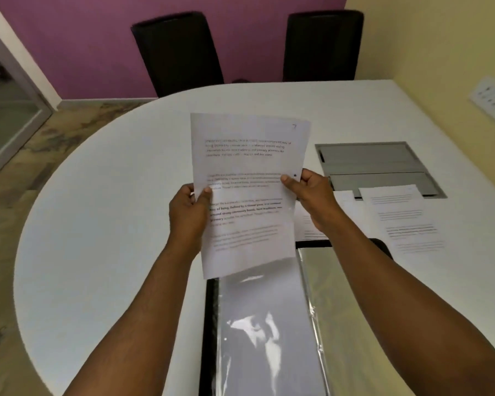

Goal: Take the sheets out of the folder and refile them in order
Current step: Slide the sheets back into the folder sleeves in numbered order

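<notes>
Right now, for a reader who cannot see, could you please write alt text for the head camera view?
Two hands, left hand and right hand, hold a printed sheet by its side edges above an open folder of clear sleeves on a white table. More printed sheets lie on the table to the right, and two black chairs stand behind it.

light: even, indoor; glare: on plastic sleeves (257,332); focus: soft, print blurred; edges: wide-angle bowing

sheet (249,195): matt paper | folder (269,324) sleeves: glossy clear plastic | table (112,181): smooth matt white
</notes>
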The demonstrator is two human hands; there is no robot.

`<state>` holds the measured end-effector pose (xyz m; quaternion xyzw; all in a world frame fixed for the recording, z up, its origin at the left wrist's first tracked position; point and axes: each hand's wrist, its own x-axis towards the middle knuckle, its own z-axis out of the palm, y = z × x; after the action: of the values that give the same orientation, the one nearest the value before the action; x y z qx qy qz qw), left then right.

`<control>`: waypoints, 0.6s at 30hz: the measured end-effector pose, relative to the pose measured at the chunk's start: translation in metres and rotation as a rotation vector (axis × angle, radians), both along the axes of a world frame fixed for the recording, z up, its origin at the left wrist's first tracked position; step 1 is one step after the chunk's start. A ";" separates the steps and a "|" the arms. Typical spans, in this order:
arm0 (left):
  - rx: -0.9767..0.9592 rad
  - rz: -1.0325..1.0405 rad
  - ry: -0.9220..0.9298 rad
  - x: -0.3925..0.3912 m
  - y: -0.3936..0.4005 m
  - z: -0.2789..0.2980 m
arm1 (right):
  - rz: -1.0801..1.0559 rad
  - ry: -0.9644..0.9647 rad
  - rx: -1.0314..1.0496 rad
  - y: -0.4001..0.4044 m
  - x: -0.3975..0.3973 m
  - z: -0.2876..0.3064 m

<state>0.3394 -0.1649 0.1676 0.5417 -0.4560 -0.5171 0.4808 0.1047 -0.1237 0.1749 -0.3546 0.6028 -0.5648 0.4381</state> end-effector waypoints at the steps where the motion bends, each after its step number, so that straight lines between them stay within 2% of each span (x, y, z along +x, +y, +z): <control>1: 0.032 -0.026 0.028 -0.013 0.009 -0.002 | 0.005 0.018 0.026 0.015 -0.013 -0.001; 6: 0.189 -0.144 0.078 -0.078 0.049 -0.025 | -0.051 0.129 0.125 0.084 -0.073 -0.007; 11: 0.277 -0.145 0.002 -0.145 0.080 -0.058 | -0.318 0.227 0.175 0.135 -0.143 -0.029; 12: 0.271 -0.150 -0.049 -0.156 0.086 -0.067 | -0.378 0.229 0.182 0.143 -0.159 -0.033; 15: 0.121 -0.261 -0.470 -0.178 0.103 -0.096 | -0.526 0.230 0.199 0.160 -0.204 -0.045; 18: 0.015 -0.507 -0.799 -0.193 0.114 -0.128 | -0.619 0.223 0.189 0.168 -0.239 -0.054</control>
<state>0.1468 -0.0511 0.0397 0.5733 -0.7194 -0.3726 0.1222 -0.1344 0.0442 0.1214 -0.1724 0.7755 -0.5705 0.2084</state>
